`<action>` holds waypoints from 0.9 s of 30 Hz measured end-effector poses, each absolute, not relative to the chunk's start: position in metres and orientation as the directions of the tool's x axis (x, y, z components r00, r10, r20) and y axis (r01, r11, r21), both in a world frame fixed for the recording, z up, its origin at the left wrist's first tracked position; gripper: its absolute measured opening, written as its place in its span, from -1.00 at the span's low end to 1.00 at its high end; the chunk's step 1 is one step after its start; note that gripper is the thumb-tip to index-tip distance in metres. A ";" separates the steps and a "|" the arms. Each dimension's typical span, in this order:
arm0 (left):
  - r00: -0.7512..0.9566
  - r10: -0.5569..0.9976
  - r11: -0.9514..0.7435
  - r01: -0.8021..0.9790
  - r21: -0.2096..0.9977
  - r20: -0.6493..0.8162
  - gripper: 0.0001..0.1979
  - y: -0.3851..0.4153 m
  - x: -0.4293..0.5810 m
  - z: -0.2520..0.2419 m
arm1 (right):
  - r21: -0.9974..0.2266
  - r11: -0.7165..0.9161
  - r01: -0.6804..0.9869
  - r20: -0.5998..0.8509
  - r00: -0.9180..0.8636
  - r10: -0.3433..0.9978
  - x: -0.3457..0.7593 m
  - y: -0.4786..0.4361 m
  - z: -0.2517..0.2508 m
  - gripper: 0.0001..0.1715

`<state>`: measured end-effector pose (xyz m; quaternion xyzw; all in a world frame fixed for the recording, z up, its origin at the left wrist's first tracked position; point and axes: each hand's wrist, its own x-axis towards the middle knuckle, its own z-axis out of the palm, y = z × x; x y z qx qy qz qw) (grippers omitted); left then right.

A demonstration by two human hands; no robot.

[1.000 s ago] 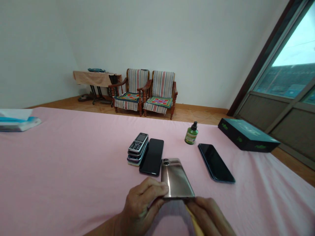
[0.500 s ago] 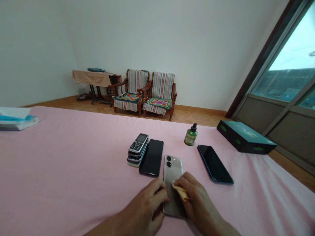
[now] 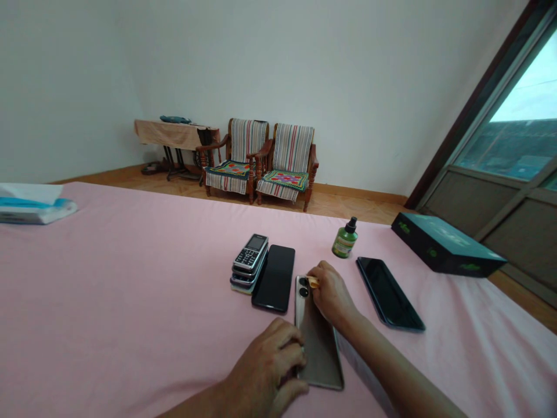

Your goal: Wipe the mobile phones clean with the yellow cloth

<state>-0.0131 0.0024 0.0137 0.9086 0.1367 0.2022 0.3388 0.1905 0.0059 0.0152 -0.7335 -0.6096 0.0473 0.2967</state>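
A smartphone (image 3: 321,354) lies face down on the pink cloth, its two round camera lenses at the far end. My left hand (image 3: 275,360) grips its left edge with curled fingers, the thumb near the lower end. My right hand (image 3: 331,290) is closed on a small yellow cloth (image 3: 313,282), pressed to the phone's top end beside the lenses. Just left of it lies a black smartphone (image 3: 275,278), screen up. A stack of keypad phones (image 3: 251,258) stands against that one. Farther right, another dark smartphone (image 3: 389,293) rests screen up.
A green spray bottle (image 3: 344,239) with a black top stands beyond my right hand. At the right is a black and teal box (image 3: 446,244). A tissue pack (image 3: 37,206) lies at the far left of the pink-covered surface (image 3: 130,290). Two wooden armchairs (image 3: 285,157) stand behind.
My right hand has slid the yellow cloth from the phone's middle up to its camera end. My left hand stays on the left edge. The view has shifted slightly.
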 end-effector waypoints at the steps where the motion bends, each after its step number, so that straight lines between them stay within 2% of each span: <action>1: 0.878 0.391 -0.731 0.114 0.673 0.276 -0.75 0.002 -0.013 0.014 | -0.491 -0.081 0.867 0.298 0.255 0.920 0.190 0.008 0.014 -0.66; 12: 0.870 0.403 -0.737 0.122 0.665 0.286 -0.71 0.000 -0.014 0.015 | -0.507 0.017 0.862 0.329 0.175 0.928 0.183 -0.034 0.009 -0.64; 19: 0.885 0.364 -0.773 0.113 0.624 0.292 -0.82 0.001 -0.013 0.015 | -0.522 -0.002 0.853 0.384 0.238 0.892 0.196 -0.007 0.003 -0.66; 27: 0.884 0.359 -0.786 0.115 0.607 0.298 -0.84 0.001 -0.012 0.013 | -0.544 0.049 0.838 0.393 0.203 0.897 0.198 0.009 0.002 -0.66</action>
